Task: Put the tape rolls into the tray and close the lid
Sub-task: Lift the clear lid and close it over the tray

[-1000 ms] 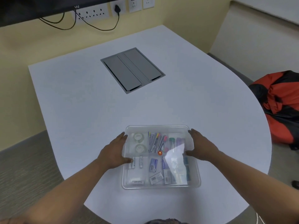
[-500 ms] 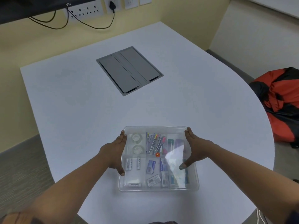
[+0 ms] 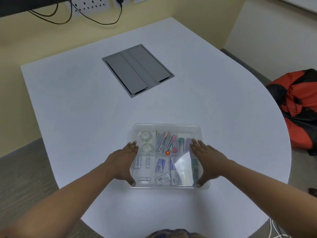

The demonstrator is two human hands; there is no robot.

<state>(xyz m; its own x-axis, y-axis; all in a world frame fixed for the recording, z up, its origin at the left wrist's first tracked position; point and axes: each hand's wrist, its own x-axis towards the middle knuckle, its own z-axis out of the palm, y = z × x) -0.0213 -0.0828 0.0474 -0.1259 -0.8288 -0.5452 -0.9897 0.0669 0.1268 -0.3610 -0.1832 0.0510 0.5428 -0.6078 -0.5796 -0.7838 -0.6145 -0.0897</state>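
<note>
A clear plastic tray (image 3: 166, 125) sits on the white table, near its front edge. Its transparent lid (image 3: 184, 169) lies on top and shows a glare patch. Two clear tape rolls (image 3: 145, 135) lie one behind the other in the tray's far-left compartment, seen through the lid. My left hand (image 3: 122, 162) grips the tray's left side, fingers along the edge and thumb at the near-left corner. My right hand (image 3: 208, 160) grips the right side the same way. Pens, batteries and small packets fill the other compartments.
A grey cable hatch (image 3: 138, 70) is set into the table (image 3: 85, 109) further back. A red and black bag (image 3: 298, 107) lies on the floor to the right. Wall sockets with black cables (image 3: 89, 6) are behind the table. The table's edge curves round close to me.
Both hands slid from the tray's far corners back along its sides, and the thumbs now reach the near corners. The tray has stayed in place.
</note>
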